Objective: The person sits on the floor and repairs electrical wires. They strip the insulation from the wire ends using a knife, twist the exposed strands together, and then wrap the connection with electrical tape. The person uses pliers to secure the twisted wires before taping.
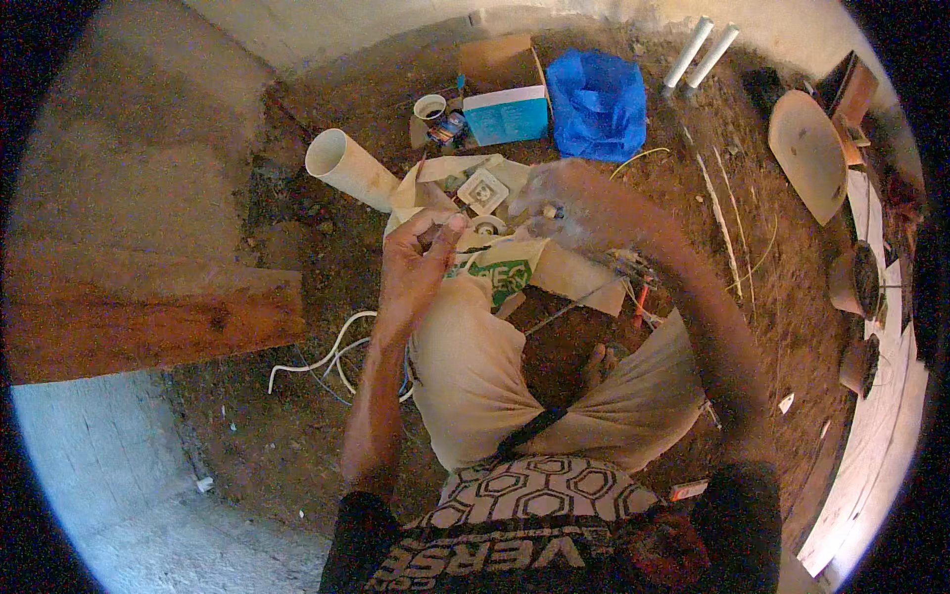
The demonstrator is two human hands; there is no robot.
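Head view: left of the green-printed sheet [505,278], the left hand [426,252] is curled, grip unclear; beyond the sheet, a white fitting [483,191], likely light and stiff, is best rim-held; beyond-right, the right hand [562,203] is blurred, hold unclear.

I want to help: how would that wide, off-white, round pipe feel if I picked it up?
The wide, off-white, round pipe is probably light for its size, since its open end looks hollow. Its straight wall suggests stiffness. Being round, it might roll if laid down.
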